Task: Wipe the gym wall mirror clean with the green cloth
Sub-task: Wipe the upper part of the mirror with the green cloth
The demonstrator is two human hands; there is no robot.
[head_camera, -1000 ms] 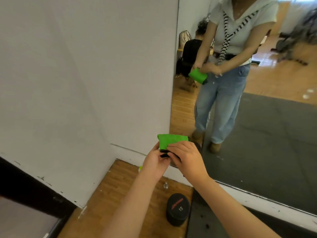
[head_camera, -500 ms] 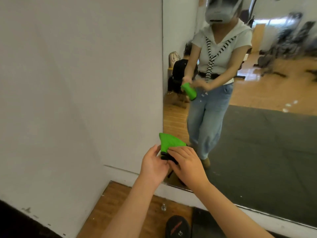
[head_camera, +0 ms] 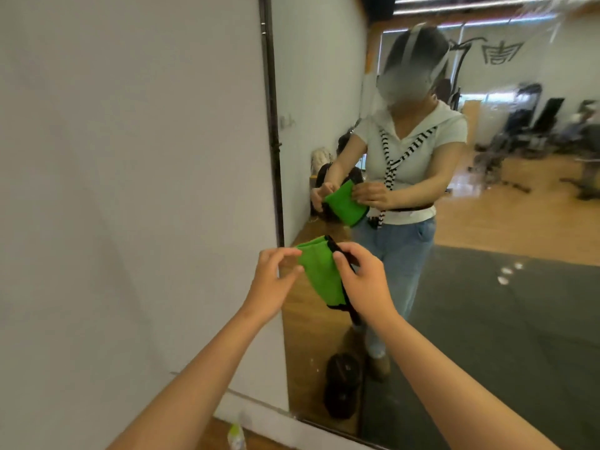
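From the head camera, the green cloth [head_camera: 319, 274] is held up in the air, folded, just in front of the mirror [head_camera: 487, 287] near its left edge and not touching the glass. The right hand [head_camera: 363, 284] pinches the cloth's black-trimmed right side, fingers curled round it. The left hand [head_camera: 272, 284] has thumb and forefinger bent at the cloth's left edge; whether they actually grip it cannot be told. A white wall [head_camera: 130, 190] fills the left. Both forearms and the cloth cover part of the glass. A small bottle [head_camera: 236, 436] stands on the floor below.
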